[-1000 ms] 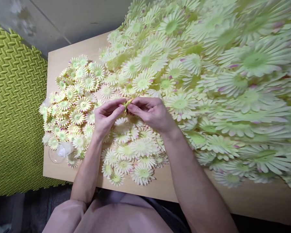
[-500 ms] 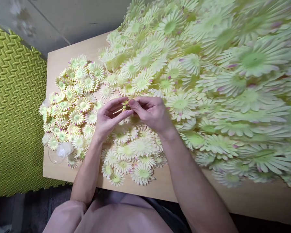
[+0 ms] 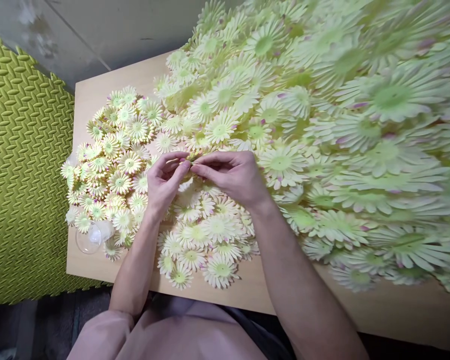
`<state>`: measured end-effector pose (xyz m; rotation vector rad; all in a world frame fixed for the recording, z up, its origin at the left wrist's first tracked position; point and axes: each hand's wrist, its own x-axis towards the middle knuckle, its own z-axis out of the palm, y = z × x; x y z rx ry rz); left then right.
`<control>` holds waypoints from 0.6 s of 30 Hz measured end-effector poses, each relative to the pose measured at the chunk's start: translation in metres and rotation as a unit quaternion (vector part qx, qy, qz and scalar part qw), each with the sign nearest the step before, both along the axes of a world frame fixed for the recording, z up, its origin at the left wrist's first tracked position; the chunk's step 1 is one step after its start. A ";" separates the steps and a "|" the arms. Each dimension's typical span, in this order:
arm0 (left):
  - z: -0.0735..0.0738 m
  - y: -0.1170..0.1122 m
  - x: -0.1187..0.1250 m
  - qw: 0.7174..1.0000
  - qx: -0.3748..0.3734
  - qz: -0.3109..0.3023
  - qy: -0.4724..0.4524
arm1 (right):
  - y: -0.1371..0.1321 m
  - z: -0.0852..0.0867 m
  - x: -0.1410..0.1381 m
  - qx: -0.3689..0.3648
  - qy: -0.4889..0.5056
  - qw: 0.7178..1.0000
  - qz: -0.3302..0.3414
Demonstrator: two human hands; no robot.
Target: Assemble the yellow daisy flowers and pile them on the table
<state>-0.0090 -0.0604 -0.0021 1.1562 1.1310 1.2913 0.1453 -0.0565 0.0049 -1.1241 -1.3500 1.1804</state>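
Over the middle of the table, my left hand (image 3: 161, 185) and my right hand (image 3: 236, 175) meet fingertip to fingertip. Both pinch a small yellow-green artificial flower (image 3: 191, 163), which the fingers mostly hide. A pale petal piece (image 3: 186, 186) shows just below the fingertips; whether it belongs to the held flower I cannot tell. Left of my left hand lies a heap of cream artificial flower heads (image 3: 120, 182) with pink-purple tips. More loose flower heads (image 3: 217, 227) lie between my forearms.
A large pile of layered flower heads (image 3: 279, 162) covers the table's right side. Near the left edge of the wooden table (image 3: 88, 262) lies a clear plastic cup (image 3: 90, 237). A green woven-pattern foam mat (image 3: 26, 175) stands along the left, with a grey wall (image 3: 116, 30) behind.
My left thumb and fingers have closed together on the small flower, where they were apart before. My right fingertips have shifted slightly left and down, and the flower is now more hidden.
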 end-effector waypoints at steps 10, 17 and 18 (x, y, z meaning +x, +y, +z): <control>0.000 -0.002 0.001 1.000 0.016 -0.017 0.014 | 0.000 0.002 0.003 -0.023 0.008 1.000 -0.010; -0.001 -0.003 0.002 0.997 0.051 -0.044 0.030 | 0.001 0.001 0.004 -0.006 -0.010 1.000 0.000; -0.001 -0.003 0.002 0.997 0.051 -0.048 0.032 | 0.001 0.002 0.004 -0.002 -0.018 1.000 0.000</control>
